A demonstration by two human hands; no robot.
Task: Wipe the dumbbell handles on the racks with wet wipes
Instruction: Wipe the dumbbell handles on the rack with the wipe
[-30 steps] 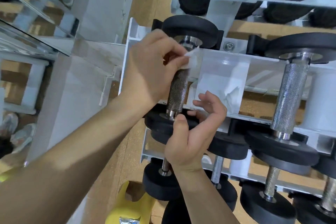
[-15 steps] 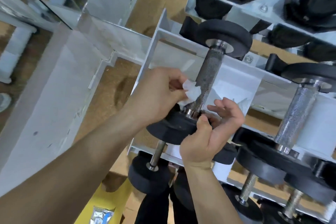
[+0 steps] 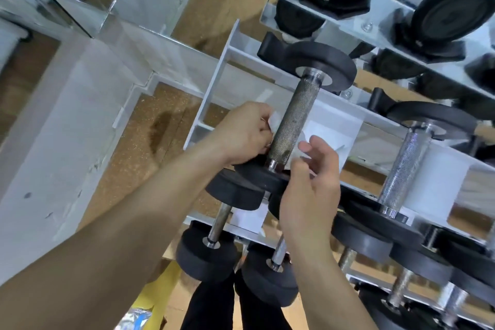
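Observation:
A dumbbell with black round weights lies on the white rack (image 3: 214, 83), its knurled metal handle (image 3: 293, 120) running up and to the right. My left hand (image 3: 245, 132) pinches a white wet wipe (image 3: 273, 124) against the left side of the handle's lower half. My right hand (image 3: 312, 185) is just right of the handle's lower end, above the near black weight (image 3: 257, 178), with fingers loosely spread and nothing in it.
A second dumbbell with a shiny knurled handle (image 3: 404, 169) lies to the right. More dumbbells sit on the upper tier (image 3: 452, 11) and the lower tier (image 3: 207, 254). A yellow object (image 3: 158, 289) rests on the cork floor below. Mirrors stand at left.
My left hand has stayed low on the handle with the wipe. My right hand's fingers have opened and lifted slightly off the near weight. The view has tilted.

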